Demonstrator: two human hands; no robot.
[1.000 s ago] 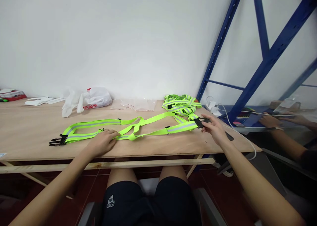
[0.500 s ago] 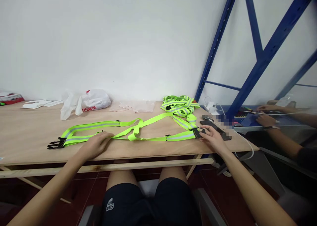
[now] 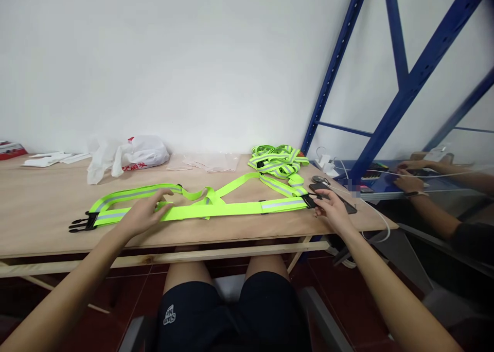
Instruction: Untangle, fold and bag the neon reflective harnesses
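A neon-yellow reflective vest (image 3: 216, 210) made of elastic straps with grey stripes is spread over the wooden table (image 3: 216, 233). My left hand (image 3: 146, 212) pinches its front strap left of the middle, thumb and fingers round the band. At the right end my right hand (image 3: 332, 212) grips a black buckle (image 3: 309, 201) of the vest. The front strap runs flat and straight between both hands. A pronged black buckle (image 3: 83, 222) lies at the left end. Behind the front strap, the other straps cross and curl loosely.
A heap of similar reflective straps (image 3: 276, 161) sits at the back right. Near my right hand lie a dark phone (image 3: 347, 205) and a white cable (image 3: 380, 215). White plastic bags (image 3: 144, 154) and clear bags (image 3: 212, 161) line the back. Another person's hands (image 3: 411, 179) are by the blue rack (image 3: 405, 97).
The front strap, twisted and slack before, is now pulled straight and lies flat. My left hand has lifted slightly and shifted left with the strap; my right hand stays at the buckle.
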